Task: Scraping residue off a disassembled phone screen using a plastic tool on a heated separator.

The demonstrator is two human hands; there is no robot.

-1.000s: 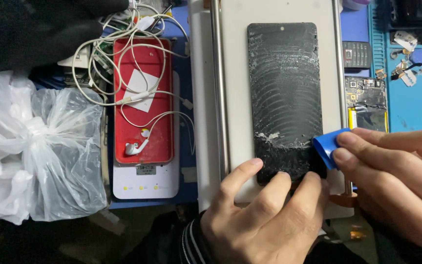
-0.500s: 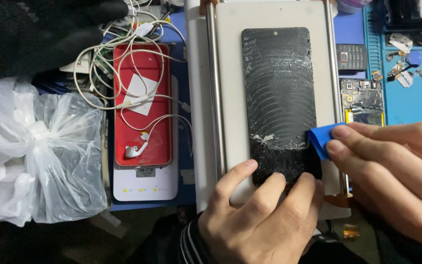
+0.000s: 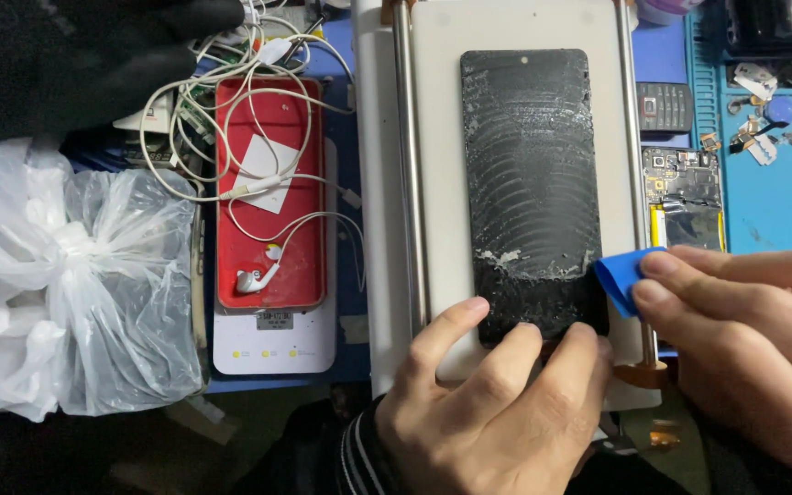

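Black and cracked, the phone screen (image 3: pixel 529 188) lay flat on the white heating plate (image 3: pixel 437 183). Its near end was pinned by the left hand (image 3: pixel 488 403), fingers spread; a blue plastic card (image 3: pixel 621 280) was pinched by the right hand (image 3: pixel 744 339) against its right edge.

Right hand (image 3: pixel 744 339) with blue pick (image 3: pixel 623 280) now sits higher along the right edge of the cracked screen (image 3: pixel 529 183) than a second ago. More pick shows beyond the fingers (image 3: pixel 666 268). View shifts slightly; screen appears lower in frame.
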